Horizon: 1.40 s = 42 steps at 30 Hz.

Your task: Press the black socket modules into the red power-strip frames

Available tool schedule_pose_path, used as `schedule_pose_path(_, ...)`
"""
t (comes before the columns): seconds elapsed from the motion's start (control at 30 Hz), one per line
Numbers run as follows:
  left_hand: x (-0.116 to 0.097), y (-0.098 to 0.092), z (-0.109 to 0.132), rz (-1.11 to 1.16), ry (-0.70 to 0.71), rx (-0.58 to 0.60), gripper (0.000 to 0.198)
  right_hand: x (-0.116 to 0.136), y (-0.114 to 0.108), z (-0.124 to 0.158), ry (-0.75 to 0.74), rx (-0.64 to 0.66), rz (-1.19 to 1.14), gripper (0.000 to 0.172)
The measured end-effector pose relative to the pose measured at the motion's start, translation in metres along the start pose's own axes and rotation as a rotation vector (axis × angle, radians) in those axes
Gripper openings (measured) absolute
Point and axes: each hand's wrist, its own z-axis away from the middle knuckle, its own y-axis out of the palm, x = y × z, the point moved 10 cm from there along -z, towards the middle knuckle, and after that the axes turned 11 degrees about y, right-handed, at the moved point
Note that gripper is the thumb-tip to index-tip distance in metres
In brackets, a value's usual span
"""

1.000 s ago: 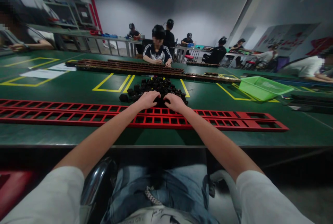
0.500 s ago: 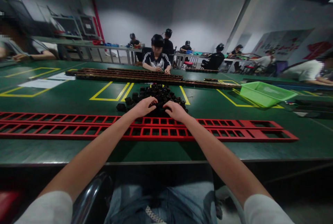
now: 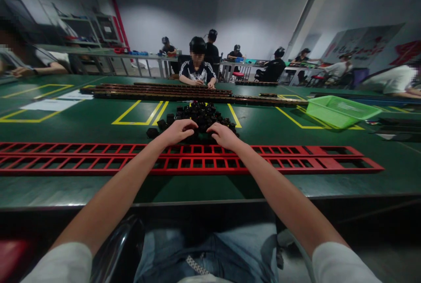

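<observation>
A loose pile of small black blocky parts (image 3: 200, 114) lies on the green table in front of me. At its near left edge is my left hand (image 3: 180, 132), its fingers curled and the thumb bent toward them. My right hand (image 3: 224, 136) is at the near right of the pile, fingers curled inward, facing the left. Dark parts lie between and behind the fingertips, so whatever either hand grips cannot be made out. Under my forearms, two long red slotted frames (image 3: 204, 170) lie side by side along the near table edge.
Long dark strips (image 3: 158, 91) are stacked across the table beyond the pile. A green plastic basket (image 3: 340, 112) stands on the right, white paper sheets (image 3: 54, 104) on the left. A co-worker (image 3: 197, 70) sits opposite; others are at both sides and at tables behind.
The camera view has shifted slightly. Both hands stay at the near edge of the black pile with small finger movements; the red frames still lie in the same place.
</observation>
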Motion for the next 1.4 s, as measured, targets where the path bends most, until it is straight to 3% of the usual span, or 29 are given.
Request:
schedule_pose_path(0.23, 0.006, -0.008, 0.011, 0.09, -0.073, 0.13, 0.026, -0.004, -0.004, -0.001, 0.014, -0.007, -0.018, 0.026)
schedule_pose_path(0.5, 0.016, 0.011, 0.024, 0.244, -0.169, 0.358, 0.029, -0.009, -0.005, 0.0, 0.044, 0.004, -0.011, 0.025)
schedule_pose_path(0.7, 0.03, 0.009, 0.028, 0.282, -0.196, 0.37, 0.027, -0.007, -0.008, 0.0, 0.068, 0.02, -0.02, 0.024)
schedule_pose_path(1.07, 0.023, 0.011, 0.03, 0.235, -0.185, 0.456, 0.031, -0.008, -0.009, 0.0, 0.096, 0.027, -0.023, 0.021)
schedule_pose_path(1.4, 0.028, 0.005, 0.047, 0.028, -0.413, 0.548, 0.045, -0.009, -0.007, 0.0, 0.102, 0.03, -0.028, 0.021)
